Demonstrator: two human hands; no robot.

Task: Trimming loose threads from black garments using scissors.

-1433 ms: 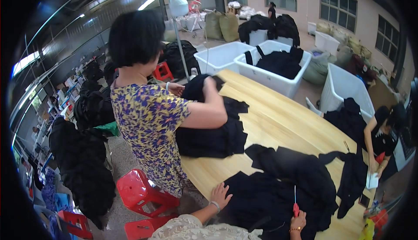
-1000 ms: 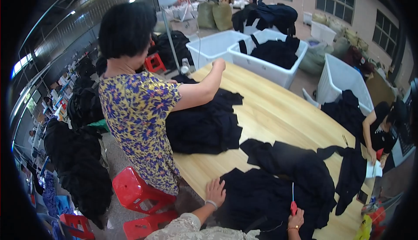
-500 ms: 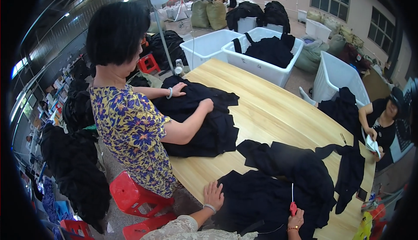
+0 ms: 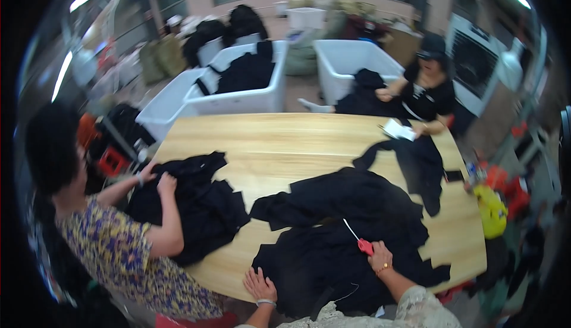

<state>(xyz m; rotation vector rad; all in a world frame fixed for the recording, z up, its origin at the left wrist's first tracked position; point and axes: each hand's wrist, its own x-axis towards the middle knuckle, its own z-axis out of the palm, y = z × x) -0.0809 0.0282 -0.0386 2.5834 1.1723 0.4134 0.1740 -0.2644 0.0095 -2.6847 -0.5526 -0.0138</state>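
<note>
My left hand (image 4: 260, 284) lies flat, fingers spread, at the left edge of a dark garment (image 4: 321, 262) on the table near me. My right hand (image 4: 379, 256) is closed round a red-handled tool (image 4: 365, 246) with a long, thin, pale blade or shaft pointing up and to the left over the garment. Whether it is a pair of scissors I cannot tell. Another dark garment (image 4: 351, 194) lies just beyond, overlapping. A pale loose thread (image 4: 347, 293) rests on the nearer cloth.
The wooden table (image 4: 256, 134) has rounded sides. At the left, a person in a flowered top (image 4: 134, 256) handles dark clothing (image 4: 193, 209). At the far right, a person in black (image 4: 425, 93) holds white paper (image 4: 399, 130). White bins (image 4: 250, 99) stand beyond the table.
My view has swung to the right. My right hand has moved forward with the red-handled tool, whose tip now tilts left. My left hand stays flat by the garment's edge.
</note>
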